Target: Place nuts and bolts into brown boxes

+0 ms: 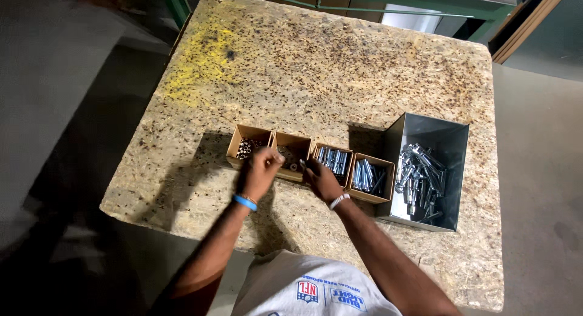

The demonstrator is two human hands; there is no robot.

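Left hand (261,168) is closed, its contents hidden; right hand (320,178) pinches a small metal part (302,164), both just over the second cardboard box (292,144)

bench (340,79): tan chipboard flecked dark, yellow stain showing near its far left corner | four small boxes (293,147): brown card | bin (452,140) by the right edge: grey metal, bolts (420,179) gleaming silver | I'm wearing a blue band on my left wrist (245,202), a white one on my right wrist (339,200)

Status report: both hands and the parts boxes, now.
Left hand closed, over the second cardboard box. Right hand at the third box, fingers on small metal parts. Grey metal bin of bolts to the right. Nothing in the way.
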